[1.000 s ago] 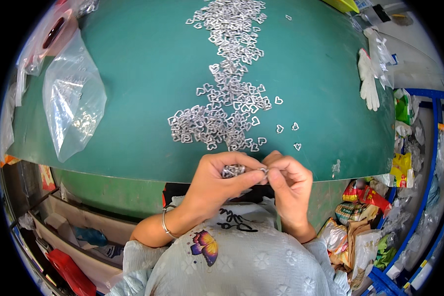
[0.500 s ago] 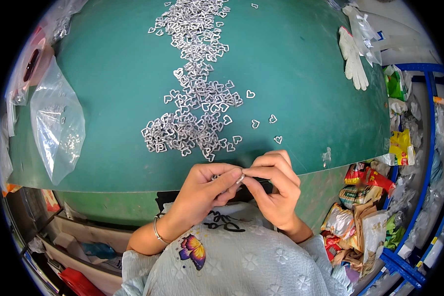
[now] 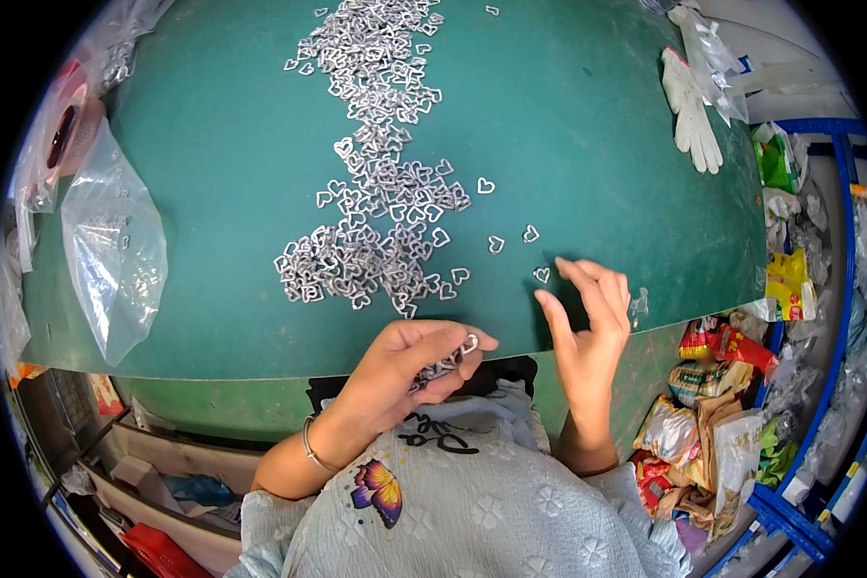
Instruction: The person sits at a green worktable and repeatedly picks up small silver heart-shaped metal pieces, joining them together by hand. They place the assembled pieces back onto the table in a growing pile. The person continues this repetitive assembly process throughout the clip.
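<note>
My left hand (image 3: 403, 368) is closed around several silver heart-shaped metal rings (image 3: 441, 367), near the table's front edge. One of them sticks up between thumb and fingertips. Off to the right, my right hand (image 3: 592, 323) is open, thumb and fingers apart and holding nothing I can see. Its fingertips hover around a single loose metal heart (image 3: 542, 275), apart from it as far as I can tell. Two more single hearts (image 3: 496, 245) lie a little farther off. A long heap of the same hearts (image 3: 342, 262) runs from in front of my left hand to the far edge.
The green table (image 3: 231, 173) carries a clear plastic bag (image 3: 116, 250) at left with a few pieces inside. A white work glove (image 3: 692, 116) lies far right. Beside the table stand a blue metal rack (image 3: 831, 318) and colourful packets (image 3: 703, 380). A drawer (image 3: 183, 462) is lower left.
My right hand has left my left hand and moved right and forward, its fingers opening over a loose heart. The left hand stays in place, its metal hearts now showing more.
</note>
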Tool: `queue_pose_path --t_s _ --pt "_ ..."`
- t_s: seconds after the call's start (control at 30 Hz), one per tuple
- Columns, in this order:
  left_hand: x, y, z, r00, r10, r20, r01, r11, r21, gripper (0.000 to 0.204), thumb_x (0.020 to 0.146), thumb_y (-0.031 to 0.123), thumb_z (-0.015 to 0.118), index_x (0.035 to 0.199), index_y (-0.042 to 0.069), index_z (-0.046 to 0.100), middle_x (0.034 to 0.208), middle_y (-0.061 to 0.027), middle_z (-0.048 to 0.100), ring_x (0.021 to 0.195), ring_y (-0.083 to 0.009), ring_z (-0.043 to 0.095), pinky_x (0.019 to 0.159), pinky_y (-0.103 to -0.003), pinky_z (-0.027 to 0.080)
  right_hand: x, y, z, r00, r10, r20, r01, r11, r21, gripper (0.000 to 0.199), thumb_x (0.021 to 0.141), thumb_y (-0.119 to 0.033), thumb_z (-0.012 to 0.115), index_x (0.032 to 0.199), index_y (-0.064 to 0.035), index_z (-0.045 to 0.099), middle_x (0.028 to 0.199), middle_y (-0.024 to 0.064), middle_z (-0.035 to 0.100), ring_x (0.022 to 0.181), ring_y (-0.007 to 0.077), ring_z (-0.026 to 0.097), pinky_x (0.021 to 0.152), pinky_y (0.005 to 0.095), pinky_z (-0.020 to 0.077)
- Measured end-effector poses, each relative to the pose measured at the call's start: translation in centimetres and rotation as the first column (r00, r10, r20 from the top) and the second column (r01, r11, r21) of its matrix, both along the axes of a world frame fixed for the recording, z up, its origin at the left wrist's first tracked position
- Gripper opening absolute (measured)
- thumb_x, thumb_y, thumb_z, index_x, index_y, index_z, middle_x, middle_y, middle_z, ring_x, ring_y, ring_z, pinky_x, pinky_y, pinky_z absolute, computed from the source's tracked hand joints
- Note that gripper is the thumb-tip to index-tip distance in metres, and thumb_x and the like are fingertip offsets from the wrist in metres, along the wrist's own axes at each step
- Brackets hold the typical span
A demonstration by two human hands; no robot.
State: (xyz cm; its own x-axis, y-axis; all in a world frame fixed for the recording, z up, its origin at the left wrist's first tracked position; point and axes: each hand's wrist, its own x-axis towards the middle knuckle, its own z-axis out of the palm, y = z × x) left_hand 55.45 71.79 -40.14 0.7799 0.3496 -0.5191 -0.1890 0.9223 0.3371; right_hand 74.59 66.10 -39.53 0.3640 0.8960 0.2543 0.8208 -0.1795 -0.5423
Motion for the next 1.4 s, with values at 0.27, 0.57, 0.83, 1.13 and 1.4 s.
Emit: queue_pose_path --t_s 0.27,0.57,0.83,1.13,1.4 --pt "0.2 -0.3 -0.2 0.99 0.129 0.051 -0.136 0.974 0.183 0.023 0.09 0.018 0.049 0.091 -0.002 0.06 0.07 -0.0075 0.055 0.045 -0.0059 0.037 0.04 -0.019 0.026 -0.6 0.5 -1.2 0.999 0.053 -0.006 -0.052 0.994 0.1 0.019 0.069 0.001 0.067 0.088 0.0011 0.06 0.088 0.0113 0.06 0.081 0.0247 0.054 0.072 0.0325 0.0387" --pt "0.4 -0.8 1.0 0.982 0.138 -0.126 -0.097 0.953 0.286 0.016 0.085 0.011 0.059 0.095 -0.002 0.062 0.063 0.0016 0.05 0.051 -0.003 0.037 0.043 -0.018 0.025 -2.9 -0.1 2.6 0.876 0.415 -0.245 -0.358 0.901 0.246 0.028 0.063 0.006 0.07 0.089 0.0023 0.062 0.086 0.0114 0.063 0.076 0.0251 0.057 0.068 0.032 0.0444" --pt "0.1 -0.6 1.6 0.995 0.095 0.019 -0.096 0.986 0.135 0.014 0.085 0.008 0.058 0.092 -0.003 0.062 0.059 0.0018 0.046 0.049 -0.0038 0.034 0.043 -0.02 0.024 -3.7 -0.2 3.6 0.883 0.368 -0.29 -0.292 0.916 0.275 0.03 0.058 0.002 0.074 0.086 0.0031 0.063 0.084 0.0107 0.064 0.074 0.0247 0.057 0.066 0.0321 0.0436" --pt "-0.2 -0.7 2.0 0.99 0.078 0.12 -0.096 0.983 0.154 0.017 0.087 0.011 0.056 0.092 -0.004 0.062 0.057 0.0012 0.044 0.048 -0.0037 0.031 0.042 -0.021 0.023 -3.4 -0.5 3.6 0.835 0.428 -0.344 -0.332 0.893 0.305 0.03 0.057 0.002 0.075 0.084 0.0041 0.063 0.077 0.0116 0.061 0.072 0.0251 0.053 0.064 0.0328 0.0432" --pt "-0.4 -0.8 2.1 0.98 0.088 0.177 -0.117 0.98 0.163 0.019 0.09 0.014 0.052 0.09 -0.003 0.062 0.059 -0.0001 0.045 0.048 -0.0038 0.031 0.042 -0.021 0.023 -3.5 -0.5 3.7 0.806 0.432 -0.405 -0.322 0.894 0.313 0.029 0.056 0.003 0.074 0.083 0.0044 0.063 0.075 0.0114 0.061 0.072 0.0243 0.053 0.064 0.0321 0.0424"
